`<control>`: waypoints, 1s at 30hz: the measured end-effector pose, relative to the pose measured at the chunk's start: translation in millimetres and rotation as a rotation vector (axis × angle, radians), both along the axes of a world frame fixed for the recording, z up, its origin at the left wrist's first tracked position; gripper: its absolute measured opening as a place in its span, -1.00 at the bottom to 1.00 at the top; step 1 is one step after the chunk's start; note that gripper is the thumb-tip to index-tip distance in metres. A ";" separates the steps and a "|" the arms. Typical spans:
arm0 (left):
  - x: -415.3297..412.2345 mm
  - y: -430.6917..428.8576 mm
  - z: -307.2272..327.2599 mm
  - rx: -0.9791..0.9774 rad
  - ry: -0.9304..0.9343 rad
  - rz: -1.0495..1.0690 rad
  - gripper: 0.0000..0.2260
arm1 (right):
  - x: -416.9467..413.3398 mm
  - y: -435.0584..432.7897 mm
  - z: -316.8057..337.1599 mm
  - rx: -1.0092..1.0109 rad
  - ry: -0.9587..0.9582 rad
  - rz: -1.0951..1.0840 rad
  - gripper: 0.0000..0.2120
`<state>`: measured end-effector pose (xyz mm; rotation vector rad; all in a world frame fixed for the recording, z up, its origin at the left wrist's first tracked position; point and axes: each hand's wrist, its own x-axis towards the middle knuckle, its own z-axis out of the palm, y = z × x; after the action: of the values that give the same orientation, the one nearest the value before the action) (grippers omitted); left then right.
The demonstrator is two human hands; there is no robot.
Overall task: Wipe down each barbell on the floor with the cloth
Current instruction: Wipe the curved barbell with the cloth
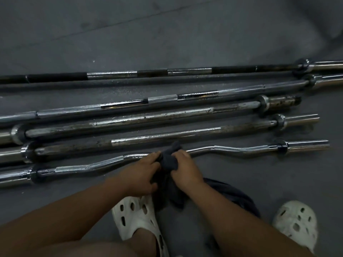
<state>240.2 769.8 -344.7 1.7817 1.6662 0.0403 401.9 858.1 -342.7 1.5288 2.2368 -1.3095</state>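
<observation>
Five barbells lie side by side on the floor (167, 34). The work is at the nearest one, the curl bar (232, 150), just ahead of the person's white clogs (137, 219). Both hands grip the dark cloth (168, 159), which is bunched over the middle of that bar; whether it wraps fully round I cannot tell. The left hand (143, 173) curls its fingers into the cloth's left side and the right hand (185, 169) clenches it from the right. A loose tail hangs toward the feet.

The curl bar rests free on the floor, so a hard sideways stroke would likely rock its bent shaft into the rusted barbell (167, 138) close behind it. The hanging tail may drag over the floor, gather grit and smear it back onto the chrome, or catch under a clog. The knurled grip sections could snag the fabric. Rust lifted from the spotted bars would probably soil the cloth and pass to the cleaner ones. The left sleeves run out of view and are easily skipped.
</observation>
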 end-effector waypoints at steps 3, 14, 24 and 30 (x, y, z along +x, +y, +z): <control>-9.3 -3.3 19.1 0.026 0.011 0.022 -0.59 | 5.2 10.4 19.8 0.015 0.048 -0.001 -0.69; -26.2 -6.6 138.5 0.200 0.200 -0.041 -0.57 | 35.9 -12.0 110.6 0.408 0.155 0.172 -0.47; -43.3 -54.4 164.6 0.338 0.241 -0.063 -0.62 | 59.3 -32.4 145.0 0.473 0.106 0.181 -0.43; -57.6 -42.0 119.1 0.181 0.204 -0.084 -0.52 | 48.8 -24.2 97.6 0.387 0.046 0.169 -0.38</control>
<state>182.6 727.8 -225.6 2.0482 1.7746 -0.0302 450.6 833.9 -245.1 1.3821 2.7012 -0.9121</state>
